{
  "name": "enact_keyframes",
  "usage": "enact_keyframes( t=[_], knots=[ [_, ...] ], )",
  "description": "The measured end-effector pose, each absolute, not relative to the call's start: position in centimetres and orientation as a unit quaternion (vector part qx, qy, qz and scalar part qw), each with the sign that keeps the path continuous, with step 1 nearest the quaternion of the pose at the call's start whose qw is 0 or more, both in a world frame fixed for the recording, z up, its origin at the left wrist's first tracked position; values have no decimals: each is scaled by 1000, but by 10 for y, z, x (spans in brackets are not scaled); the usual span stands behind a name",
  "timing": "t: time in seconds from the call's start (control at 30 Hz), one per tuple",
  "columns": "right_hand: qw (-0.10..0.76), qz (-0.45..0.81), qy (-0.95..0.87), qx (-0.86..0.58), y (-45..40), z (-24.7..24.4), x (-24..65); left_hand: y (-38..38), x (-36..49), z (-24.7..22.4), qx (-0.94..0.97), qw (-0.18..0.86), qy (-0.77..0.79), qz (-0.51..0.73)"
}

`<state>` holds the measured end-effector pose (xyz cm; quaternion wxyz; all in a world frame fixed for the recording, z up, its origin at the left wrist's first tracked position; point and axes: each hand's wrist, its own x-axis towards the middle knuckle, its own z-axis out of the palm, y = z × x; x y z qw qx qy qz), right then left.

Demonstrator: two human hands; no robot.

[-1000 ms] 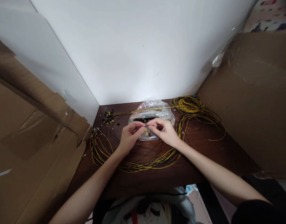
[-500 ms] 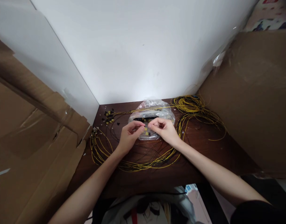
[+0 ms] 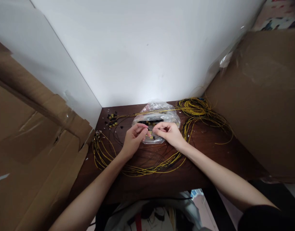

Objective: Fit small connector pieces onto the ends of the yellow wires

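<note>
Over the near part of a clear plastic bag (image 3: 162, 116), my left hand (image 3: 137, 136) and my right hand (image 3: 168, 133) face each other with a small gap between the fingertips. Thumb and index finger of my left hand are pressed together; whatever they pinch is too small to name. My right hand is also closed in a pinch, on something I cannot make out. Small yellow and black pieces (image 3: 151, 137) lie in the bag between and below the hands. Yellow and black wires (image 3: 147, 171) curve across the brown table below the hands.
A coil of yellow wire (image 3: 194, 107) lies at the back right. Yellow and black connectors (image 3: 112, 120) sit at the back left. Wire ends (image 3: 97, 134) fan out at the left edge. Cardboard boxes (image 3: 29, 144) flank the brown table (image 3: 210, 166), with a white wall behind.
My left fingertips have shifted slightly left and down, and its lower fingers now show beneath the thumb. My right hand is almost unmoved.
</note>
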<state>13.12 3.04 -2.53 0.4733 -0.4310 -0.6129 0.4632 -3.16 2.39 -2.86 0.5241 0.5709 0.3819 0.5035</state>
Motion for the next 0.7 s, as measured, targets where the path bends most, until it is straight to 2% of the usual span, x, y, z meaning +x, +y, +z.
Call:
enact_keyframes(
  t=[0.17,0.43,0.7],
  knots=[
    [469,447,-630,-428,31,-27,132,23,-31,-26,572,523,395,493],
    [451,322,-688,-469,24,-23,131,22,-31,-27,579,514,399,491],
    [458,308,-682,-480,24,-24,132,21,-31,-30,618,500,394,461]
  ],
)
